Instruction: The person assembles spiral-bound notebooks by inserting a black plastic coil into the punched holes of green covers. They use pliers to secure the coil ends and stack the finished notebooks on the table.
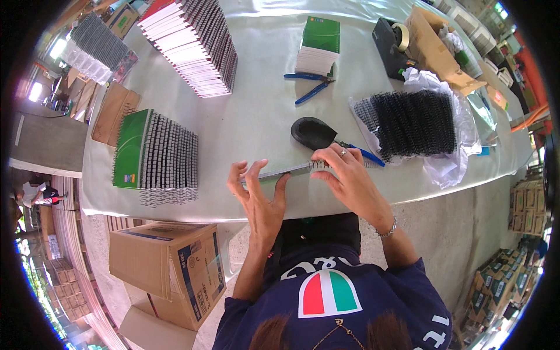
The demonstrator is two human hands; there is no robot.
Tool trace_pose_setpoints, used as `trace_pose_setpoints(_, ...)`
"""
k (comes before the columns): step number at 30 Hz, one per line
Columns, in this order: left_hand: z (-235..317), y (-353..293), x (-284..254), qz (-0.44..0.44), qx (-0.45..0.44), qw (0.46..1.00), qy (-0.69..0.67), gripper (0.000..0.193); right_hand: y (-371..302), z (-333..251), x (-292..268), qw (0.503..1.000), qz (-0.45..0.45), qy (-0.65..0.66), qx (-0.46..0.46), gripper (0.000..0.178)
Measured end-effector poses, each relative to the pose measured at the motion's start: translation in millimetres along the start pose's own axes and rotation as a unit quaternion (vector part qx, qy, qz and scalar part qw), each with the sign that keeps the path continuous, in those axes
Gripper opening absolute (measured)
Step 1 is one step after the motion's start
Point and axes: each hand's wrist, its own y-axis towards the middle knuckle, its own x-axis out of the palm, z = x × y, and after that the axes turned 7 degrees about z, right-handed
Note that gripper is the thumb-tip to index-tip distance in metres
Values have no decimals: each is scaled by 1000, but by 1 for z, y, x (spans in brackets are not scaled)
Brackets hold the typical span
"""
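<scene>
While the left hand point(263, 205) loosely grips a notebook point(298, 171), fingers spread, the right hand point(352, 177) pinches a dark spiral binding coil point(317, 164) over the worktop point(251, 125).

At the grip: one bare left hand point(261, 204), one bare right hand point(353, 178), one thin notebook point(298, 170), one dark spiral coil point(315, 164). Beyond it: two blue-handled metal pliers point(312, 93), one short stack of green-covered books point(319, 45). Left: two tall spiral-bound stacks, one green-covered point(132, 149), one red-covered point(201, 52). Right: one heap of black coils point(417, 123).
</scene>
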Motion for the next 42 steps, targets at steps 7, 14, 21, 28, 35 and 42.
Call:
trace_pose_setpoints(7, -6, -8, 7, -12, -60, 997, -48, 69, 4, -1, 7, 998, 36, -45, -40, 8)
trace_pose_setpoints(14, -38, 5, -13, -77, -37, 990, -111, 70, 34, 46, -10, 989, -126, 74, -27, 32)
trace_pose_setpoints(21, -69, 14, -17, -61, -15, 989, -131, 77, 58, 48, 8, 957, -272, 36, 91, 50)
trace_pose_setpoints(28, -67, 10, -14, -53, -35, 989, -137, 81, 36, 65, 14, 843, -280, 432, 156, 47)
trace_pose_setpoints(35, -67, 12, -12, -61, -31, 988, -136, 83, 33, 54, -9, 813, -321, 435, 217, 49)
trace_pose_setpoints(42, -68, 13, -13, -76, -46, 985, -145, 84, 36, 36, -13, 800, -342, 465, 165, 43)
